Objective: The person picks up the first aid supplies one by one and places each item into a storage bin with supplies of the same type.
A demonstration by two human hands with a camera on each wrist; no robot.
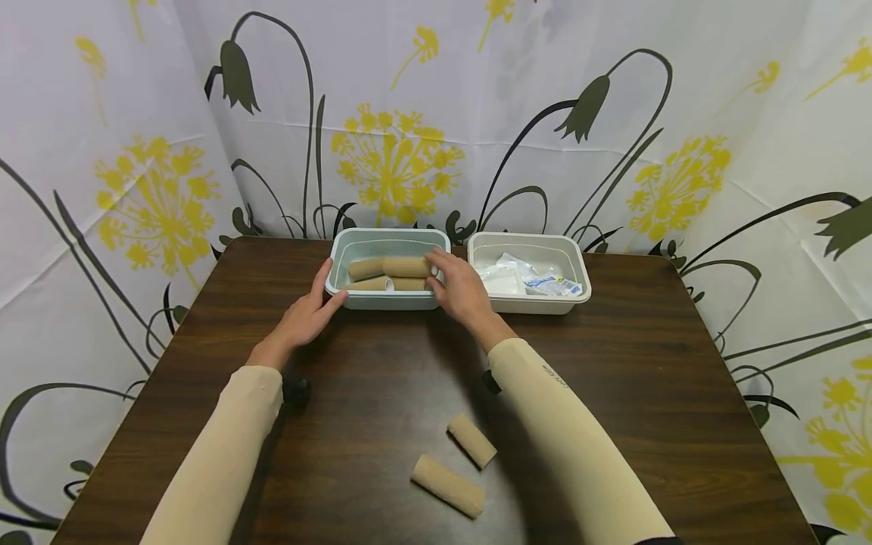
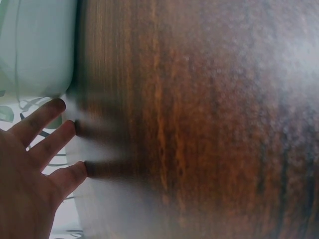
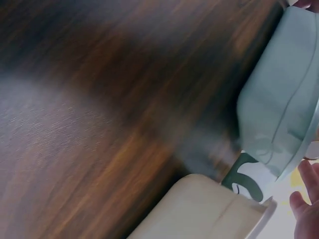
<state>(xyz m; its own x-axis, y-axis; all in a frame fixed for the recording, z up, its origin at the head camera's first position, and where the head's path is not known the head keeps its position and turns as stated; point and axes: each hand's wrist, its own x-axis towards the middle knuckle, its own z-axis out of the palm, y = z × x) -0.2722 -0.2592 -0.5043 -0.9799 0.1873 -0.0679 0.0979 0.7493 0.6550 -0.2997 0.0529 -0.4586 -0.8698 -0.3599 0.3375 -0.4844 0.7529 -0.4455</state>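
In the head view a pale blue-green plastic bin [image 1: 391, 301] stands at the back of the table, with several cardboard tubes inside. My right hand [image 1: 466, 291] reaches over its right rim and pinches the end of an upper cardboard tube [image 1: 406, 266], which looks blurred. Another tube [image 1: 366, 269] lies at its left end. My left hand [image 1: 300, 322] rests at the bin's left corner, its fingers straight and spread along the side. The left wrist view shows these fingers [image 2: 52, 142] beside the bin wall [image 2: 42, 45].
A cream bin [image 1: 531, 304] with white and blue packets [image 1: 552, 285] stands just right of the blue-green one. Two cardboard tubes [image 1: 448, 487] [image 1: 472, 441] lie on the dark wooden table [image 1: 368, 424] nearer me. A flower-patterned curtain [image 1: 436, 91] hangs behind.
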